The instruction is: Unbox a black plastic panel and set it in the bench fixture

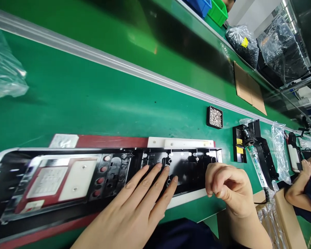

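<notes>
A long black plastic housing [188,173] lies open side up across the bench, seated on a red board [114,141] with white blocks. My left hand [138,204] rests on the housing with its fingers spread, the fingertips reaching over its inside. Over the housing's right end is my right hand [230,188], closed with thumb and fingers pinched together. Whatever is in that pinch is too small or hidden to make out. Through a rectangular opening at the housing's left, a white block [77,180] and a paper label [47,181] are visible.
A small black tray [215,117] of tiny silver parts stands behind the housing. To the right lie an electric screwdriver [257,166], a black holder [239,143] and plastic wrap [280,148]. Cardboard [250,88] lies farther back. A co-worker's arm [302,188] shows at the right edge.
</notes>
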Available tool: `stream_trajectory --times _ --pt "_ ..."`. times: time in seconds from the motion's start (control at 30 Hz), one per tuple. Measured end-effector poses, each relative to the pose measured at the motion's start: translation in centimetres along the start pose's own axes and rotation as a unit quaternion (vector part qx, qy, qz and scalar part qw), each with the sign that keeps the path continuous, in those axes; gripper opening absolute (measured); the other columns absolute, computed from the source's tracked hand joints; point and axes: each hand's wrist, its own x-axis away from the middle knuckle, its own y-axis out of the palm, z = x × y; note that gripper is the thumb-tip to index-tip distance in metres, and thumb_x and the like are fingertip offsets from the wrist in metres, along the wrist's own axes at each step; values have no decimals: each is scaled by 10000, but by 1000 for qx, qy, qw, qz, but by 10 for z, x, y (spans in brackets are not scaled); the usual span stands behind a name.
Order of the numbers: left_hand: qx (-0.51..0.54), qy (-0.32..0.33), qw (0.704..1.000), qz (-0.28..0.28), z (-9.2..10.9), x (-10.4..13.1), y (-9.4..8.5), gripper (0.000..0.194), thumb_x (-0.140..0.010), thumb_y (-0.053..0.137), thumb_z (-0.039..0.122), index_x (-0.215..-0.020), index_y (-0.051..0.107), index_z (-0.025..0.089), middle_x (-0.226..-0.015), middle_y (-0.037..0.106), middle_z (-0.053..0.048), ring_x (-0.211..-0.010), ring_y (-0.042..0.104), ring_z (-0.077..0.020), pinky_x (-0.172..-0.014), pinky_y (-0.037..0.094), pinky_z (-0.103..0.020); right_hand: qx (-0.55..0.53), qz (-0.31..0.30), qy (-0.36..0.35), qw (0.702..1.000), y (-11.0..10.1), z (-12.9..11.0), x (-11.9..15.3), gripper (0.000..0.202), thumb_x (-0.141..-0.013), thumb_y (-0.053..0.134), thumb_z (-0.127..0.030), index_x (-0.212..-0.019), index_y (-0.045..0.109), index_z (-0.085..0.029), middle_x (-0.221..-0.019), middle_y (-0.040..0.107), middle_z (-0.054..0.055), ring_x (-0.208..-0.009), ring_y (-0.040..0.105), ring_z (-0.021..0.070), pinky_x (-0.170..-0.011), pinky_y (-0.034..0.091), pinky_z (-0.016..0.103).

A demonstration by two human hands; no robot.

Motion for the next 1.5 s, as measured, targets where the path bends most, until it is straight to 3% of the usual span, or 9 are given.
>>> stream_trajectory --times 0.2,0.4,0.53,0.7,1.03,1.27,1.5 --pt "1 -7 1000 -12 0 5 -1 541 -1048 367 358 -1535 335 124 -1592 357 -182 -1540 205 -346 -1305 109 -491 -9 -7 -7 1000 4 -3 -3 20 -1005 672 -115 -995 679 -131 -878 622 78 -822 611 143 -724 482 219" --pt "7 -4 1000 -15 0 4 -2 530 -1043 368 337 -1527 355 122 -1600 339 -183 -1544 185 -350 -1303 101 -491 98 -14 -17 995 -5 -6 2 215 -997 663 -98 -1163 744 -208 -932 630 76 -839 607 160 -706 485 248" --pt "4 -5 1000 -14 1 2 -2 525 -1046 353 332 -1529 353 126 -1604 336 -177 -1545 187 -346 -1304 101 -489 106 -11 -20 994 -5 -7 2 145 -986 654 -77 -1069 729 -169 -915 620 74 -825 609 157 -705 492 245" --pt "2 -5 1000 -14 2 0 -2 491 -1048 344 297 -1497 406 108 -1575 379 -198 -1550 158 -338 -1301 102 -484 150 -17 -22 988 0 -10 3 99 -985 599 -41 -995 605 -139 -888 608 52 -836 608 151 -744 491 250" --pt "-22 8 1000 -21 4 -10 -13 468 -1009 258 169 -1408 490 87 -1470 491 -216 -1560 84 -323 -1303 99 -483 427 -79 -26 900 -4 -13 12 199 -994 500 22 -1113 525 -135 -990 569 64 -880 517 164 -781 431 298" --pt "-28 5 999 -23 5 -9 -11 460 -1003 269 157 -1396 498 92 -1455 499 -215 -1560 66 -330 -1303 91 -495 500 -54 -50 863 -11 -3 9 209 -957 564 38 -1053 630 -136 -1119 503 82 -1075 425 216 -958 336 374" --pt "-23 10 999 -20 3 -11 -11 463 -1011 254 163 -1393 504 85 -1455 496 -225 -1561 85 -330 -1301 97 -488 520 -45 -89 848 -12 -1 11 215 -951 589 36 -1067 671 -125 -1064 510 96 -1069 446 234 -944 373 390"
